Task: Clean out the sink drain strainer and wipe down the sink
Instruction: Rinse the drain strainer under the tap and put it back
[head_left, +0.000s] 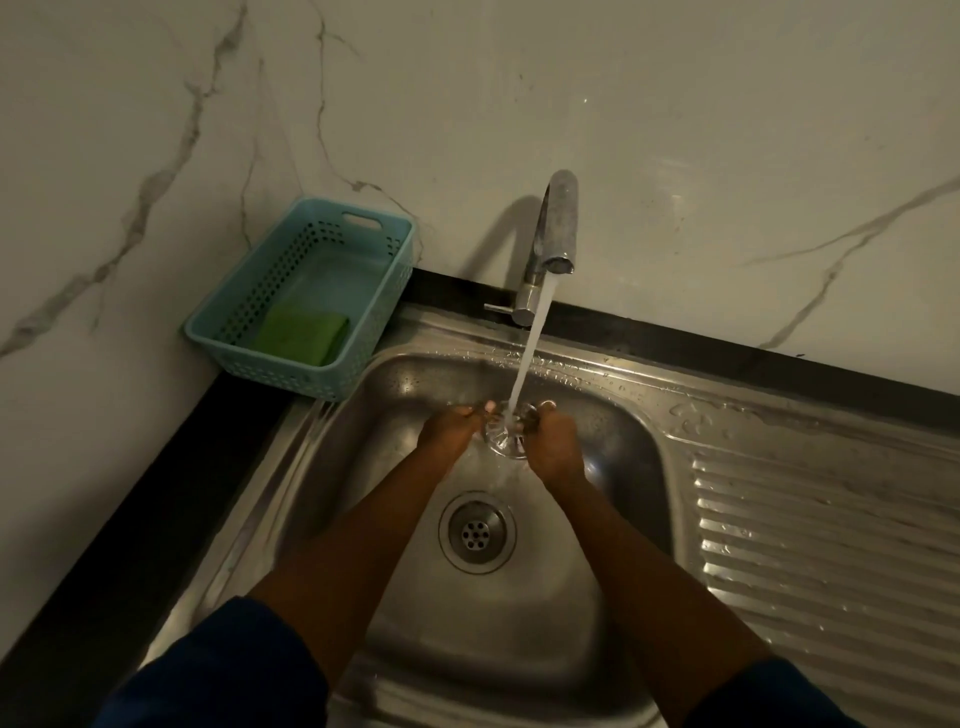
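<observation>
Head view: I see the left grip (449, 428) and the right grip (553, 441) each pinching one side of the strainer (506, 434), held under the water stream (530, 353) from the faucet (557, 228). It is inside the sink (618, 415), beyond the drain (477, 531); a green sponge (301, 333) lies in the blue basket (406, 244) nearby.

Dim light. White marble-look wall (675, 104) with grey veins; black countertop strip (104, 519) runs along its base, turning the corner.
</observation>
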